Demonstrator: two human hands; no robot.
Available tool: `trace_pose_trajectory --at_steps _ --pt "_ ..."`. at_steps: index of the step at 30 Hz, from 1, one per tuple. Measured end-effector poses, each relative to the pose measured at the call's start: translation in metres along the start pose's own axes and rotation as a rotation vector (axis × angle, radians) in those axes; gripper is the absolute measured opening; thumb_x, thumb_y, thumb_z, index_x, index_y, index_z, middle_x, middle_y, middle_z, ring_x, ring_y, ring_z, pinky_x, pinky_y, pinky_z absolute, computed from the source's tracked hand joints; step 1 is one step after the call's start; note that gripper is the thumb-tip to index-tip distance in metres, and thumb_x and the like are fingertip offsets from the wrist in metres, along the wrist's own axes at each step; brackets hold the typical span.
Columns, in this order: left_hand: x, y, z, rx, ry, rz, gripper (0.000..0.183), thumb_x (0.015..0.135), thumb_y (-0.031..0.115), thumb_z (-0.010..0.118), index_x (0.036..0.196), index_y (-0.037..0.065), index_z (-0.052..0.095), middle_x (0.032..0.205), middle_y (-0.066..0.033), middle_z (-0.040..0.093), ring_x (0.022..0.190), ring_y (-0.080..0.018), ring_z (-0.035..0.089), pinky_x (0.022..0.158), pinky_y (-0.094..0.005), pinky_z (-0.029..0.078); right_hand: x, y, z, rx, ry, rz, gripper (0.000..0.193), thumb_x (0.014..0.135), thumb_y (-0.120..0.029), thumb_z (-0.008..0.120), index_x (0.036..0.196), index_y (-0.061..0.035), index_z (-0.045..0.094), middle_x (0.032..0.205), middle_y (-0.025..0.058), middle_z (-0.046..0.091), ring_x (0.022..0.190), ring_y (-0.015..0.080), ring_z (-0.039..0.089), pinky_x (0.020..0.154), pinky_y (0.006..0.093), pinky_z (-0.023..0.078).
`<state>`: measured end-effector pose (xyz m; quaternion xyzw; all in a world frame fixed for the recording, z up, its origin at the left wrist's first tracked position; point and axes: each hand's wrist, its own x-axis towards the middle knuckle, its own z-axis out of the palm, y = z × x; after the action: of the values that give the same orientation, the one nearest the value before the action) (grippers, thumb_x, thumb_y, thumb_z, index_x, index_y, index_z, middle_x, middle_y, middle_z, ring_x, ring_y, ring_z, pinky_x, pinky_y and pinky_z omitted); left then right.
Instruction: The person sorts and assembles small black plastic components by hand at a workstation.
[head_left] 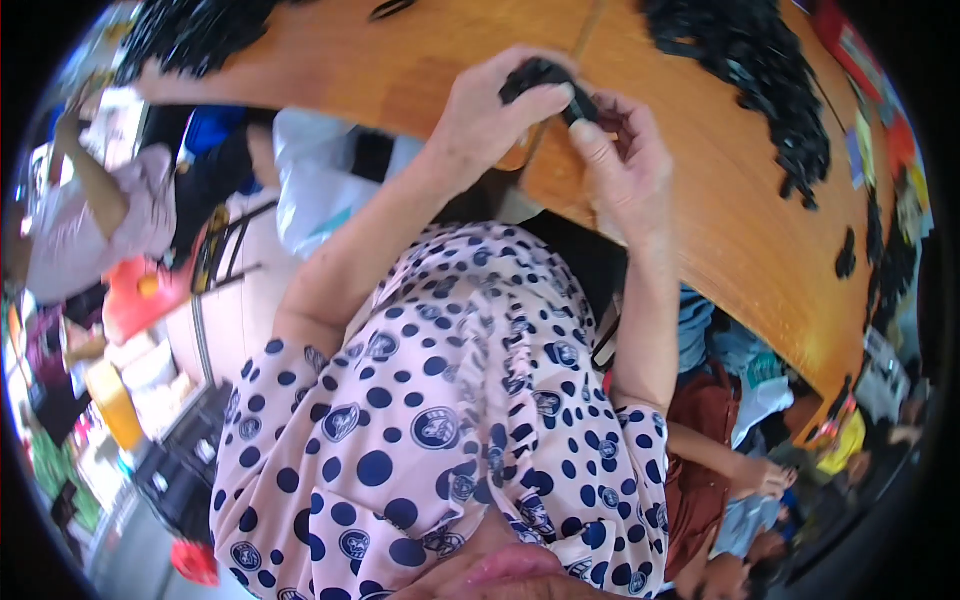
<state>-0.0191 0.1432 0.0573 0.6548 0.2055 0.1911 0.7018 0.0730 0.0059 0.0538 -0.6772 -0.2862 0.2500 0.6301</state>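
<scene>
Above the near edge of the wooden table (400, 70), a small black bundle (538, 76) is held between my two hands. It looks like coiled or folded black strip, but its exact kind is too blurred to tell. My left hand (490, 112) wraps round its upper part, thumb pressed across it. The thumb and fingers of my right hand (632, 165) pinch the bundle's lower right end. My fingers hide part of it.
Heaps of shiny black pieces lie at far left (195, 40) and far right (765, 85), with a smaller black clump (846, 252) nearer. A white plastic bag (305, 185) hangs left below the table. People sit at left (110, 215) and lower right (705, 450).
</scene>
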Motion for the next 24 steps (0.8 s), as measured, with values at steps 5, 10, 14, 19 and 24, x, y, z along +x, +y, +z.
trace_pose_trajectory --at_steps 5,10,14,19,24 --pt "-0.009 0.024 -0.065 0.05 0.186 0.023 0.026 0.085 0.016 0.066 0.107 0.005 0.06 0.081 0.0052 0.06 0.065 0.0012 0.047 0.054 -0.0113 0.036 0.039 -0.011 0.066 -0.045 -0.19 -0.057 0.035 0.081 -0.022 0.072 0.101 0.0027 0.06 0.074 0.0039 0.062 0.067 0.0091 0.056 0.058 0.0245 0.046" --pt "-0.063 0.012 -0.127 -0.036 0.315 0.059 0.025 0.088 0.019 0.063 0.107 0.003 0.061 0.087 -0.0028 0.063 0.066 -0.0051 0.053 0.056 -0.0186 0.041 0.029 -0.01 0.13 -0.066 -0.433 -0.07 0.031 0.08 -0.025 0.071 0.095 0.0002 0.061 0.068 0.0097 0.064 0.059 0.0195 0.061 0.055 0.0297 0.048" --pt "-0.108 -0.059 -0.161 -0.298 0.411 -0.297 0.032 0.092 0.021 0.056 0.116 0.001 0.055 0.101 -0.0084 0.063 0.081 -0.0102 0.057 0.066 -0.0203 0.043 -0.018 0.031 0.133 -0.334 -0.691 -0.29 0.03 0.079 -0.021 0.067 0.101 -0.0024 0.058 0.1 0.0164 0.061 0.082 0.0261 0.062 0.067 0.0349 0.05" --pt "-0.085 -0.15 -0.155 0.13 0.381 -0.734 0.077 0.084 0.04 0.063 0.14 -0.002 0.032 0.139 -0.016 0.041 0.124 -0.0249 0.042 0.099 -0.0371 0.035 -0.026 0.105 0.117 -1.059 -0.771 -0.923 0.015 0.076 -0.011 0.057 0.091 -0.0069 0.058 0.096 0.013 0.058 0.088 0.0251 0.061 0.073 0.0361 0.05" --pt "-0.033 -0.176 -0.124 0.226 0.155 -0.633 0.067 0.089 0.037 0.053 0.141 0.0 0.03 0.14 -0.0165 0.039 0.128 -0.0284 0.039 0.103 -0.0376 0.033 -0.016 0.105 0.118 -0.96 -0.809 -0.928 0.004 0.074 -0.012 0.056 0.076 -0.009 0.056 0.076 0.007 0.059 0.076 0.0221 0.062 0.064 0.0337 0.049"
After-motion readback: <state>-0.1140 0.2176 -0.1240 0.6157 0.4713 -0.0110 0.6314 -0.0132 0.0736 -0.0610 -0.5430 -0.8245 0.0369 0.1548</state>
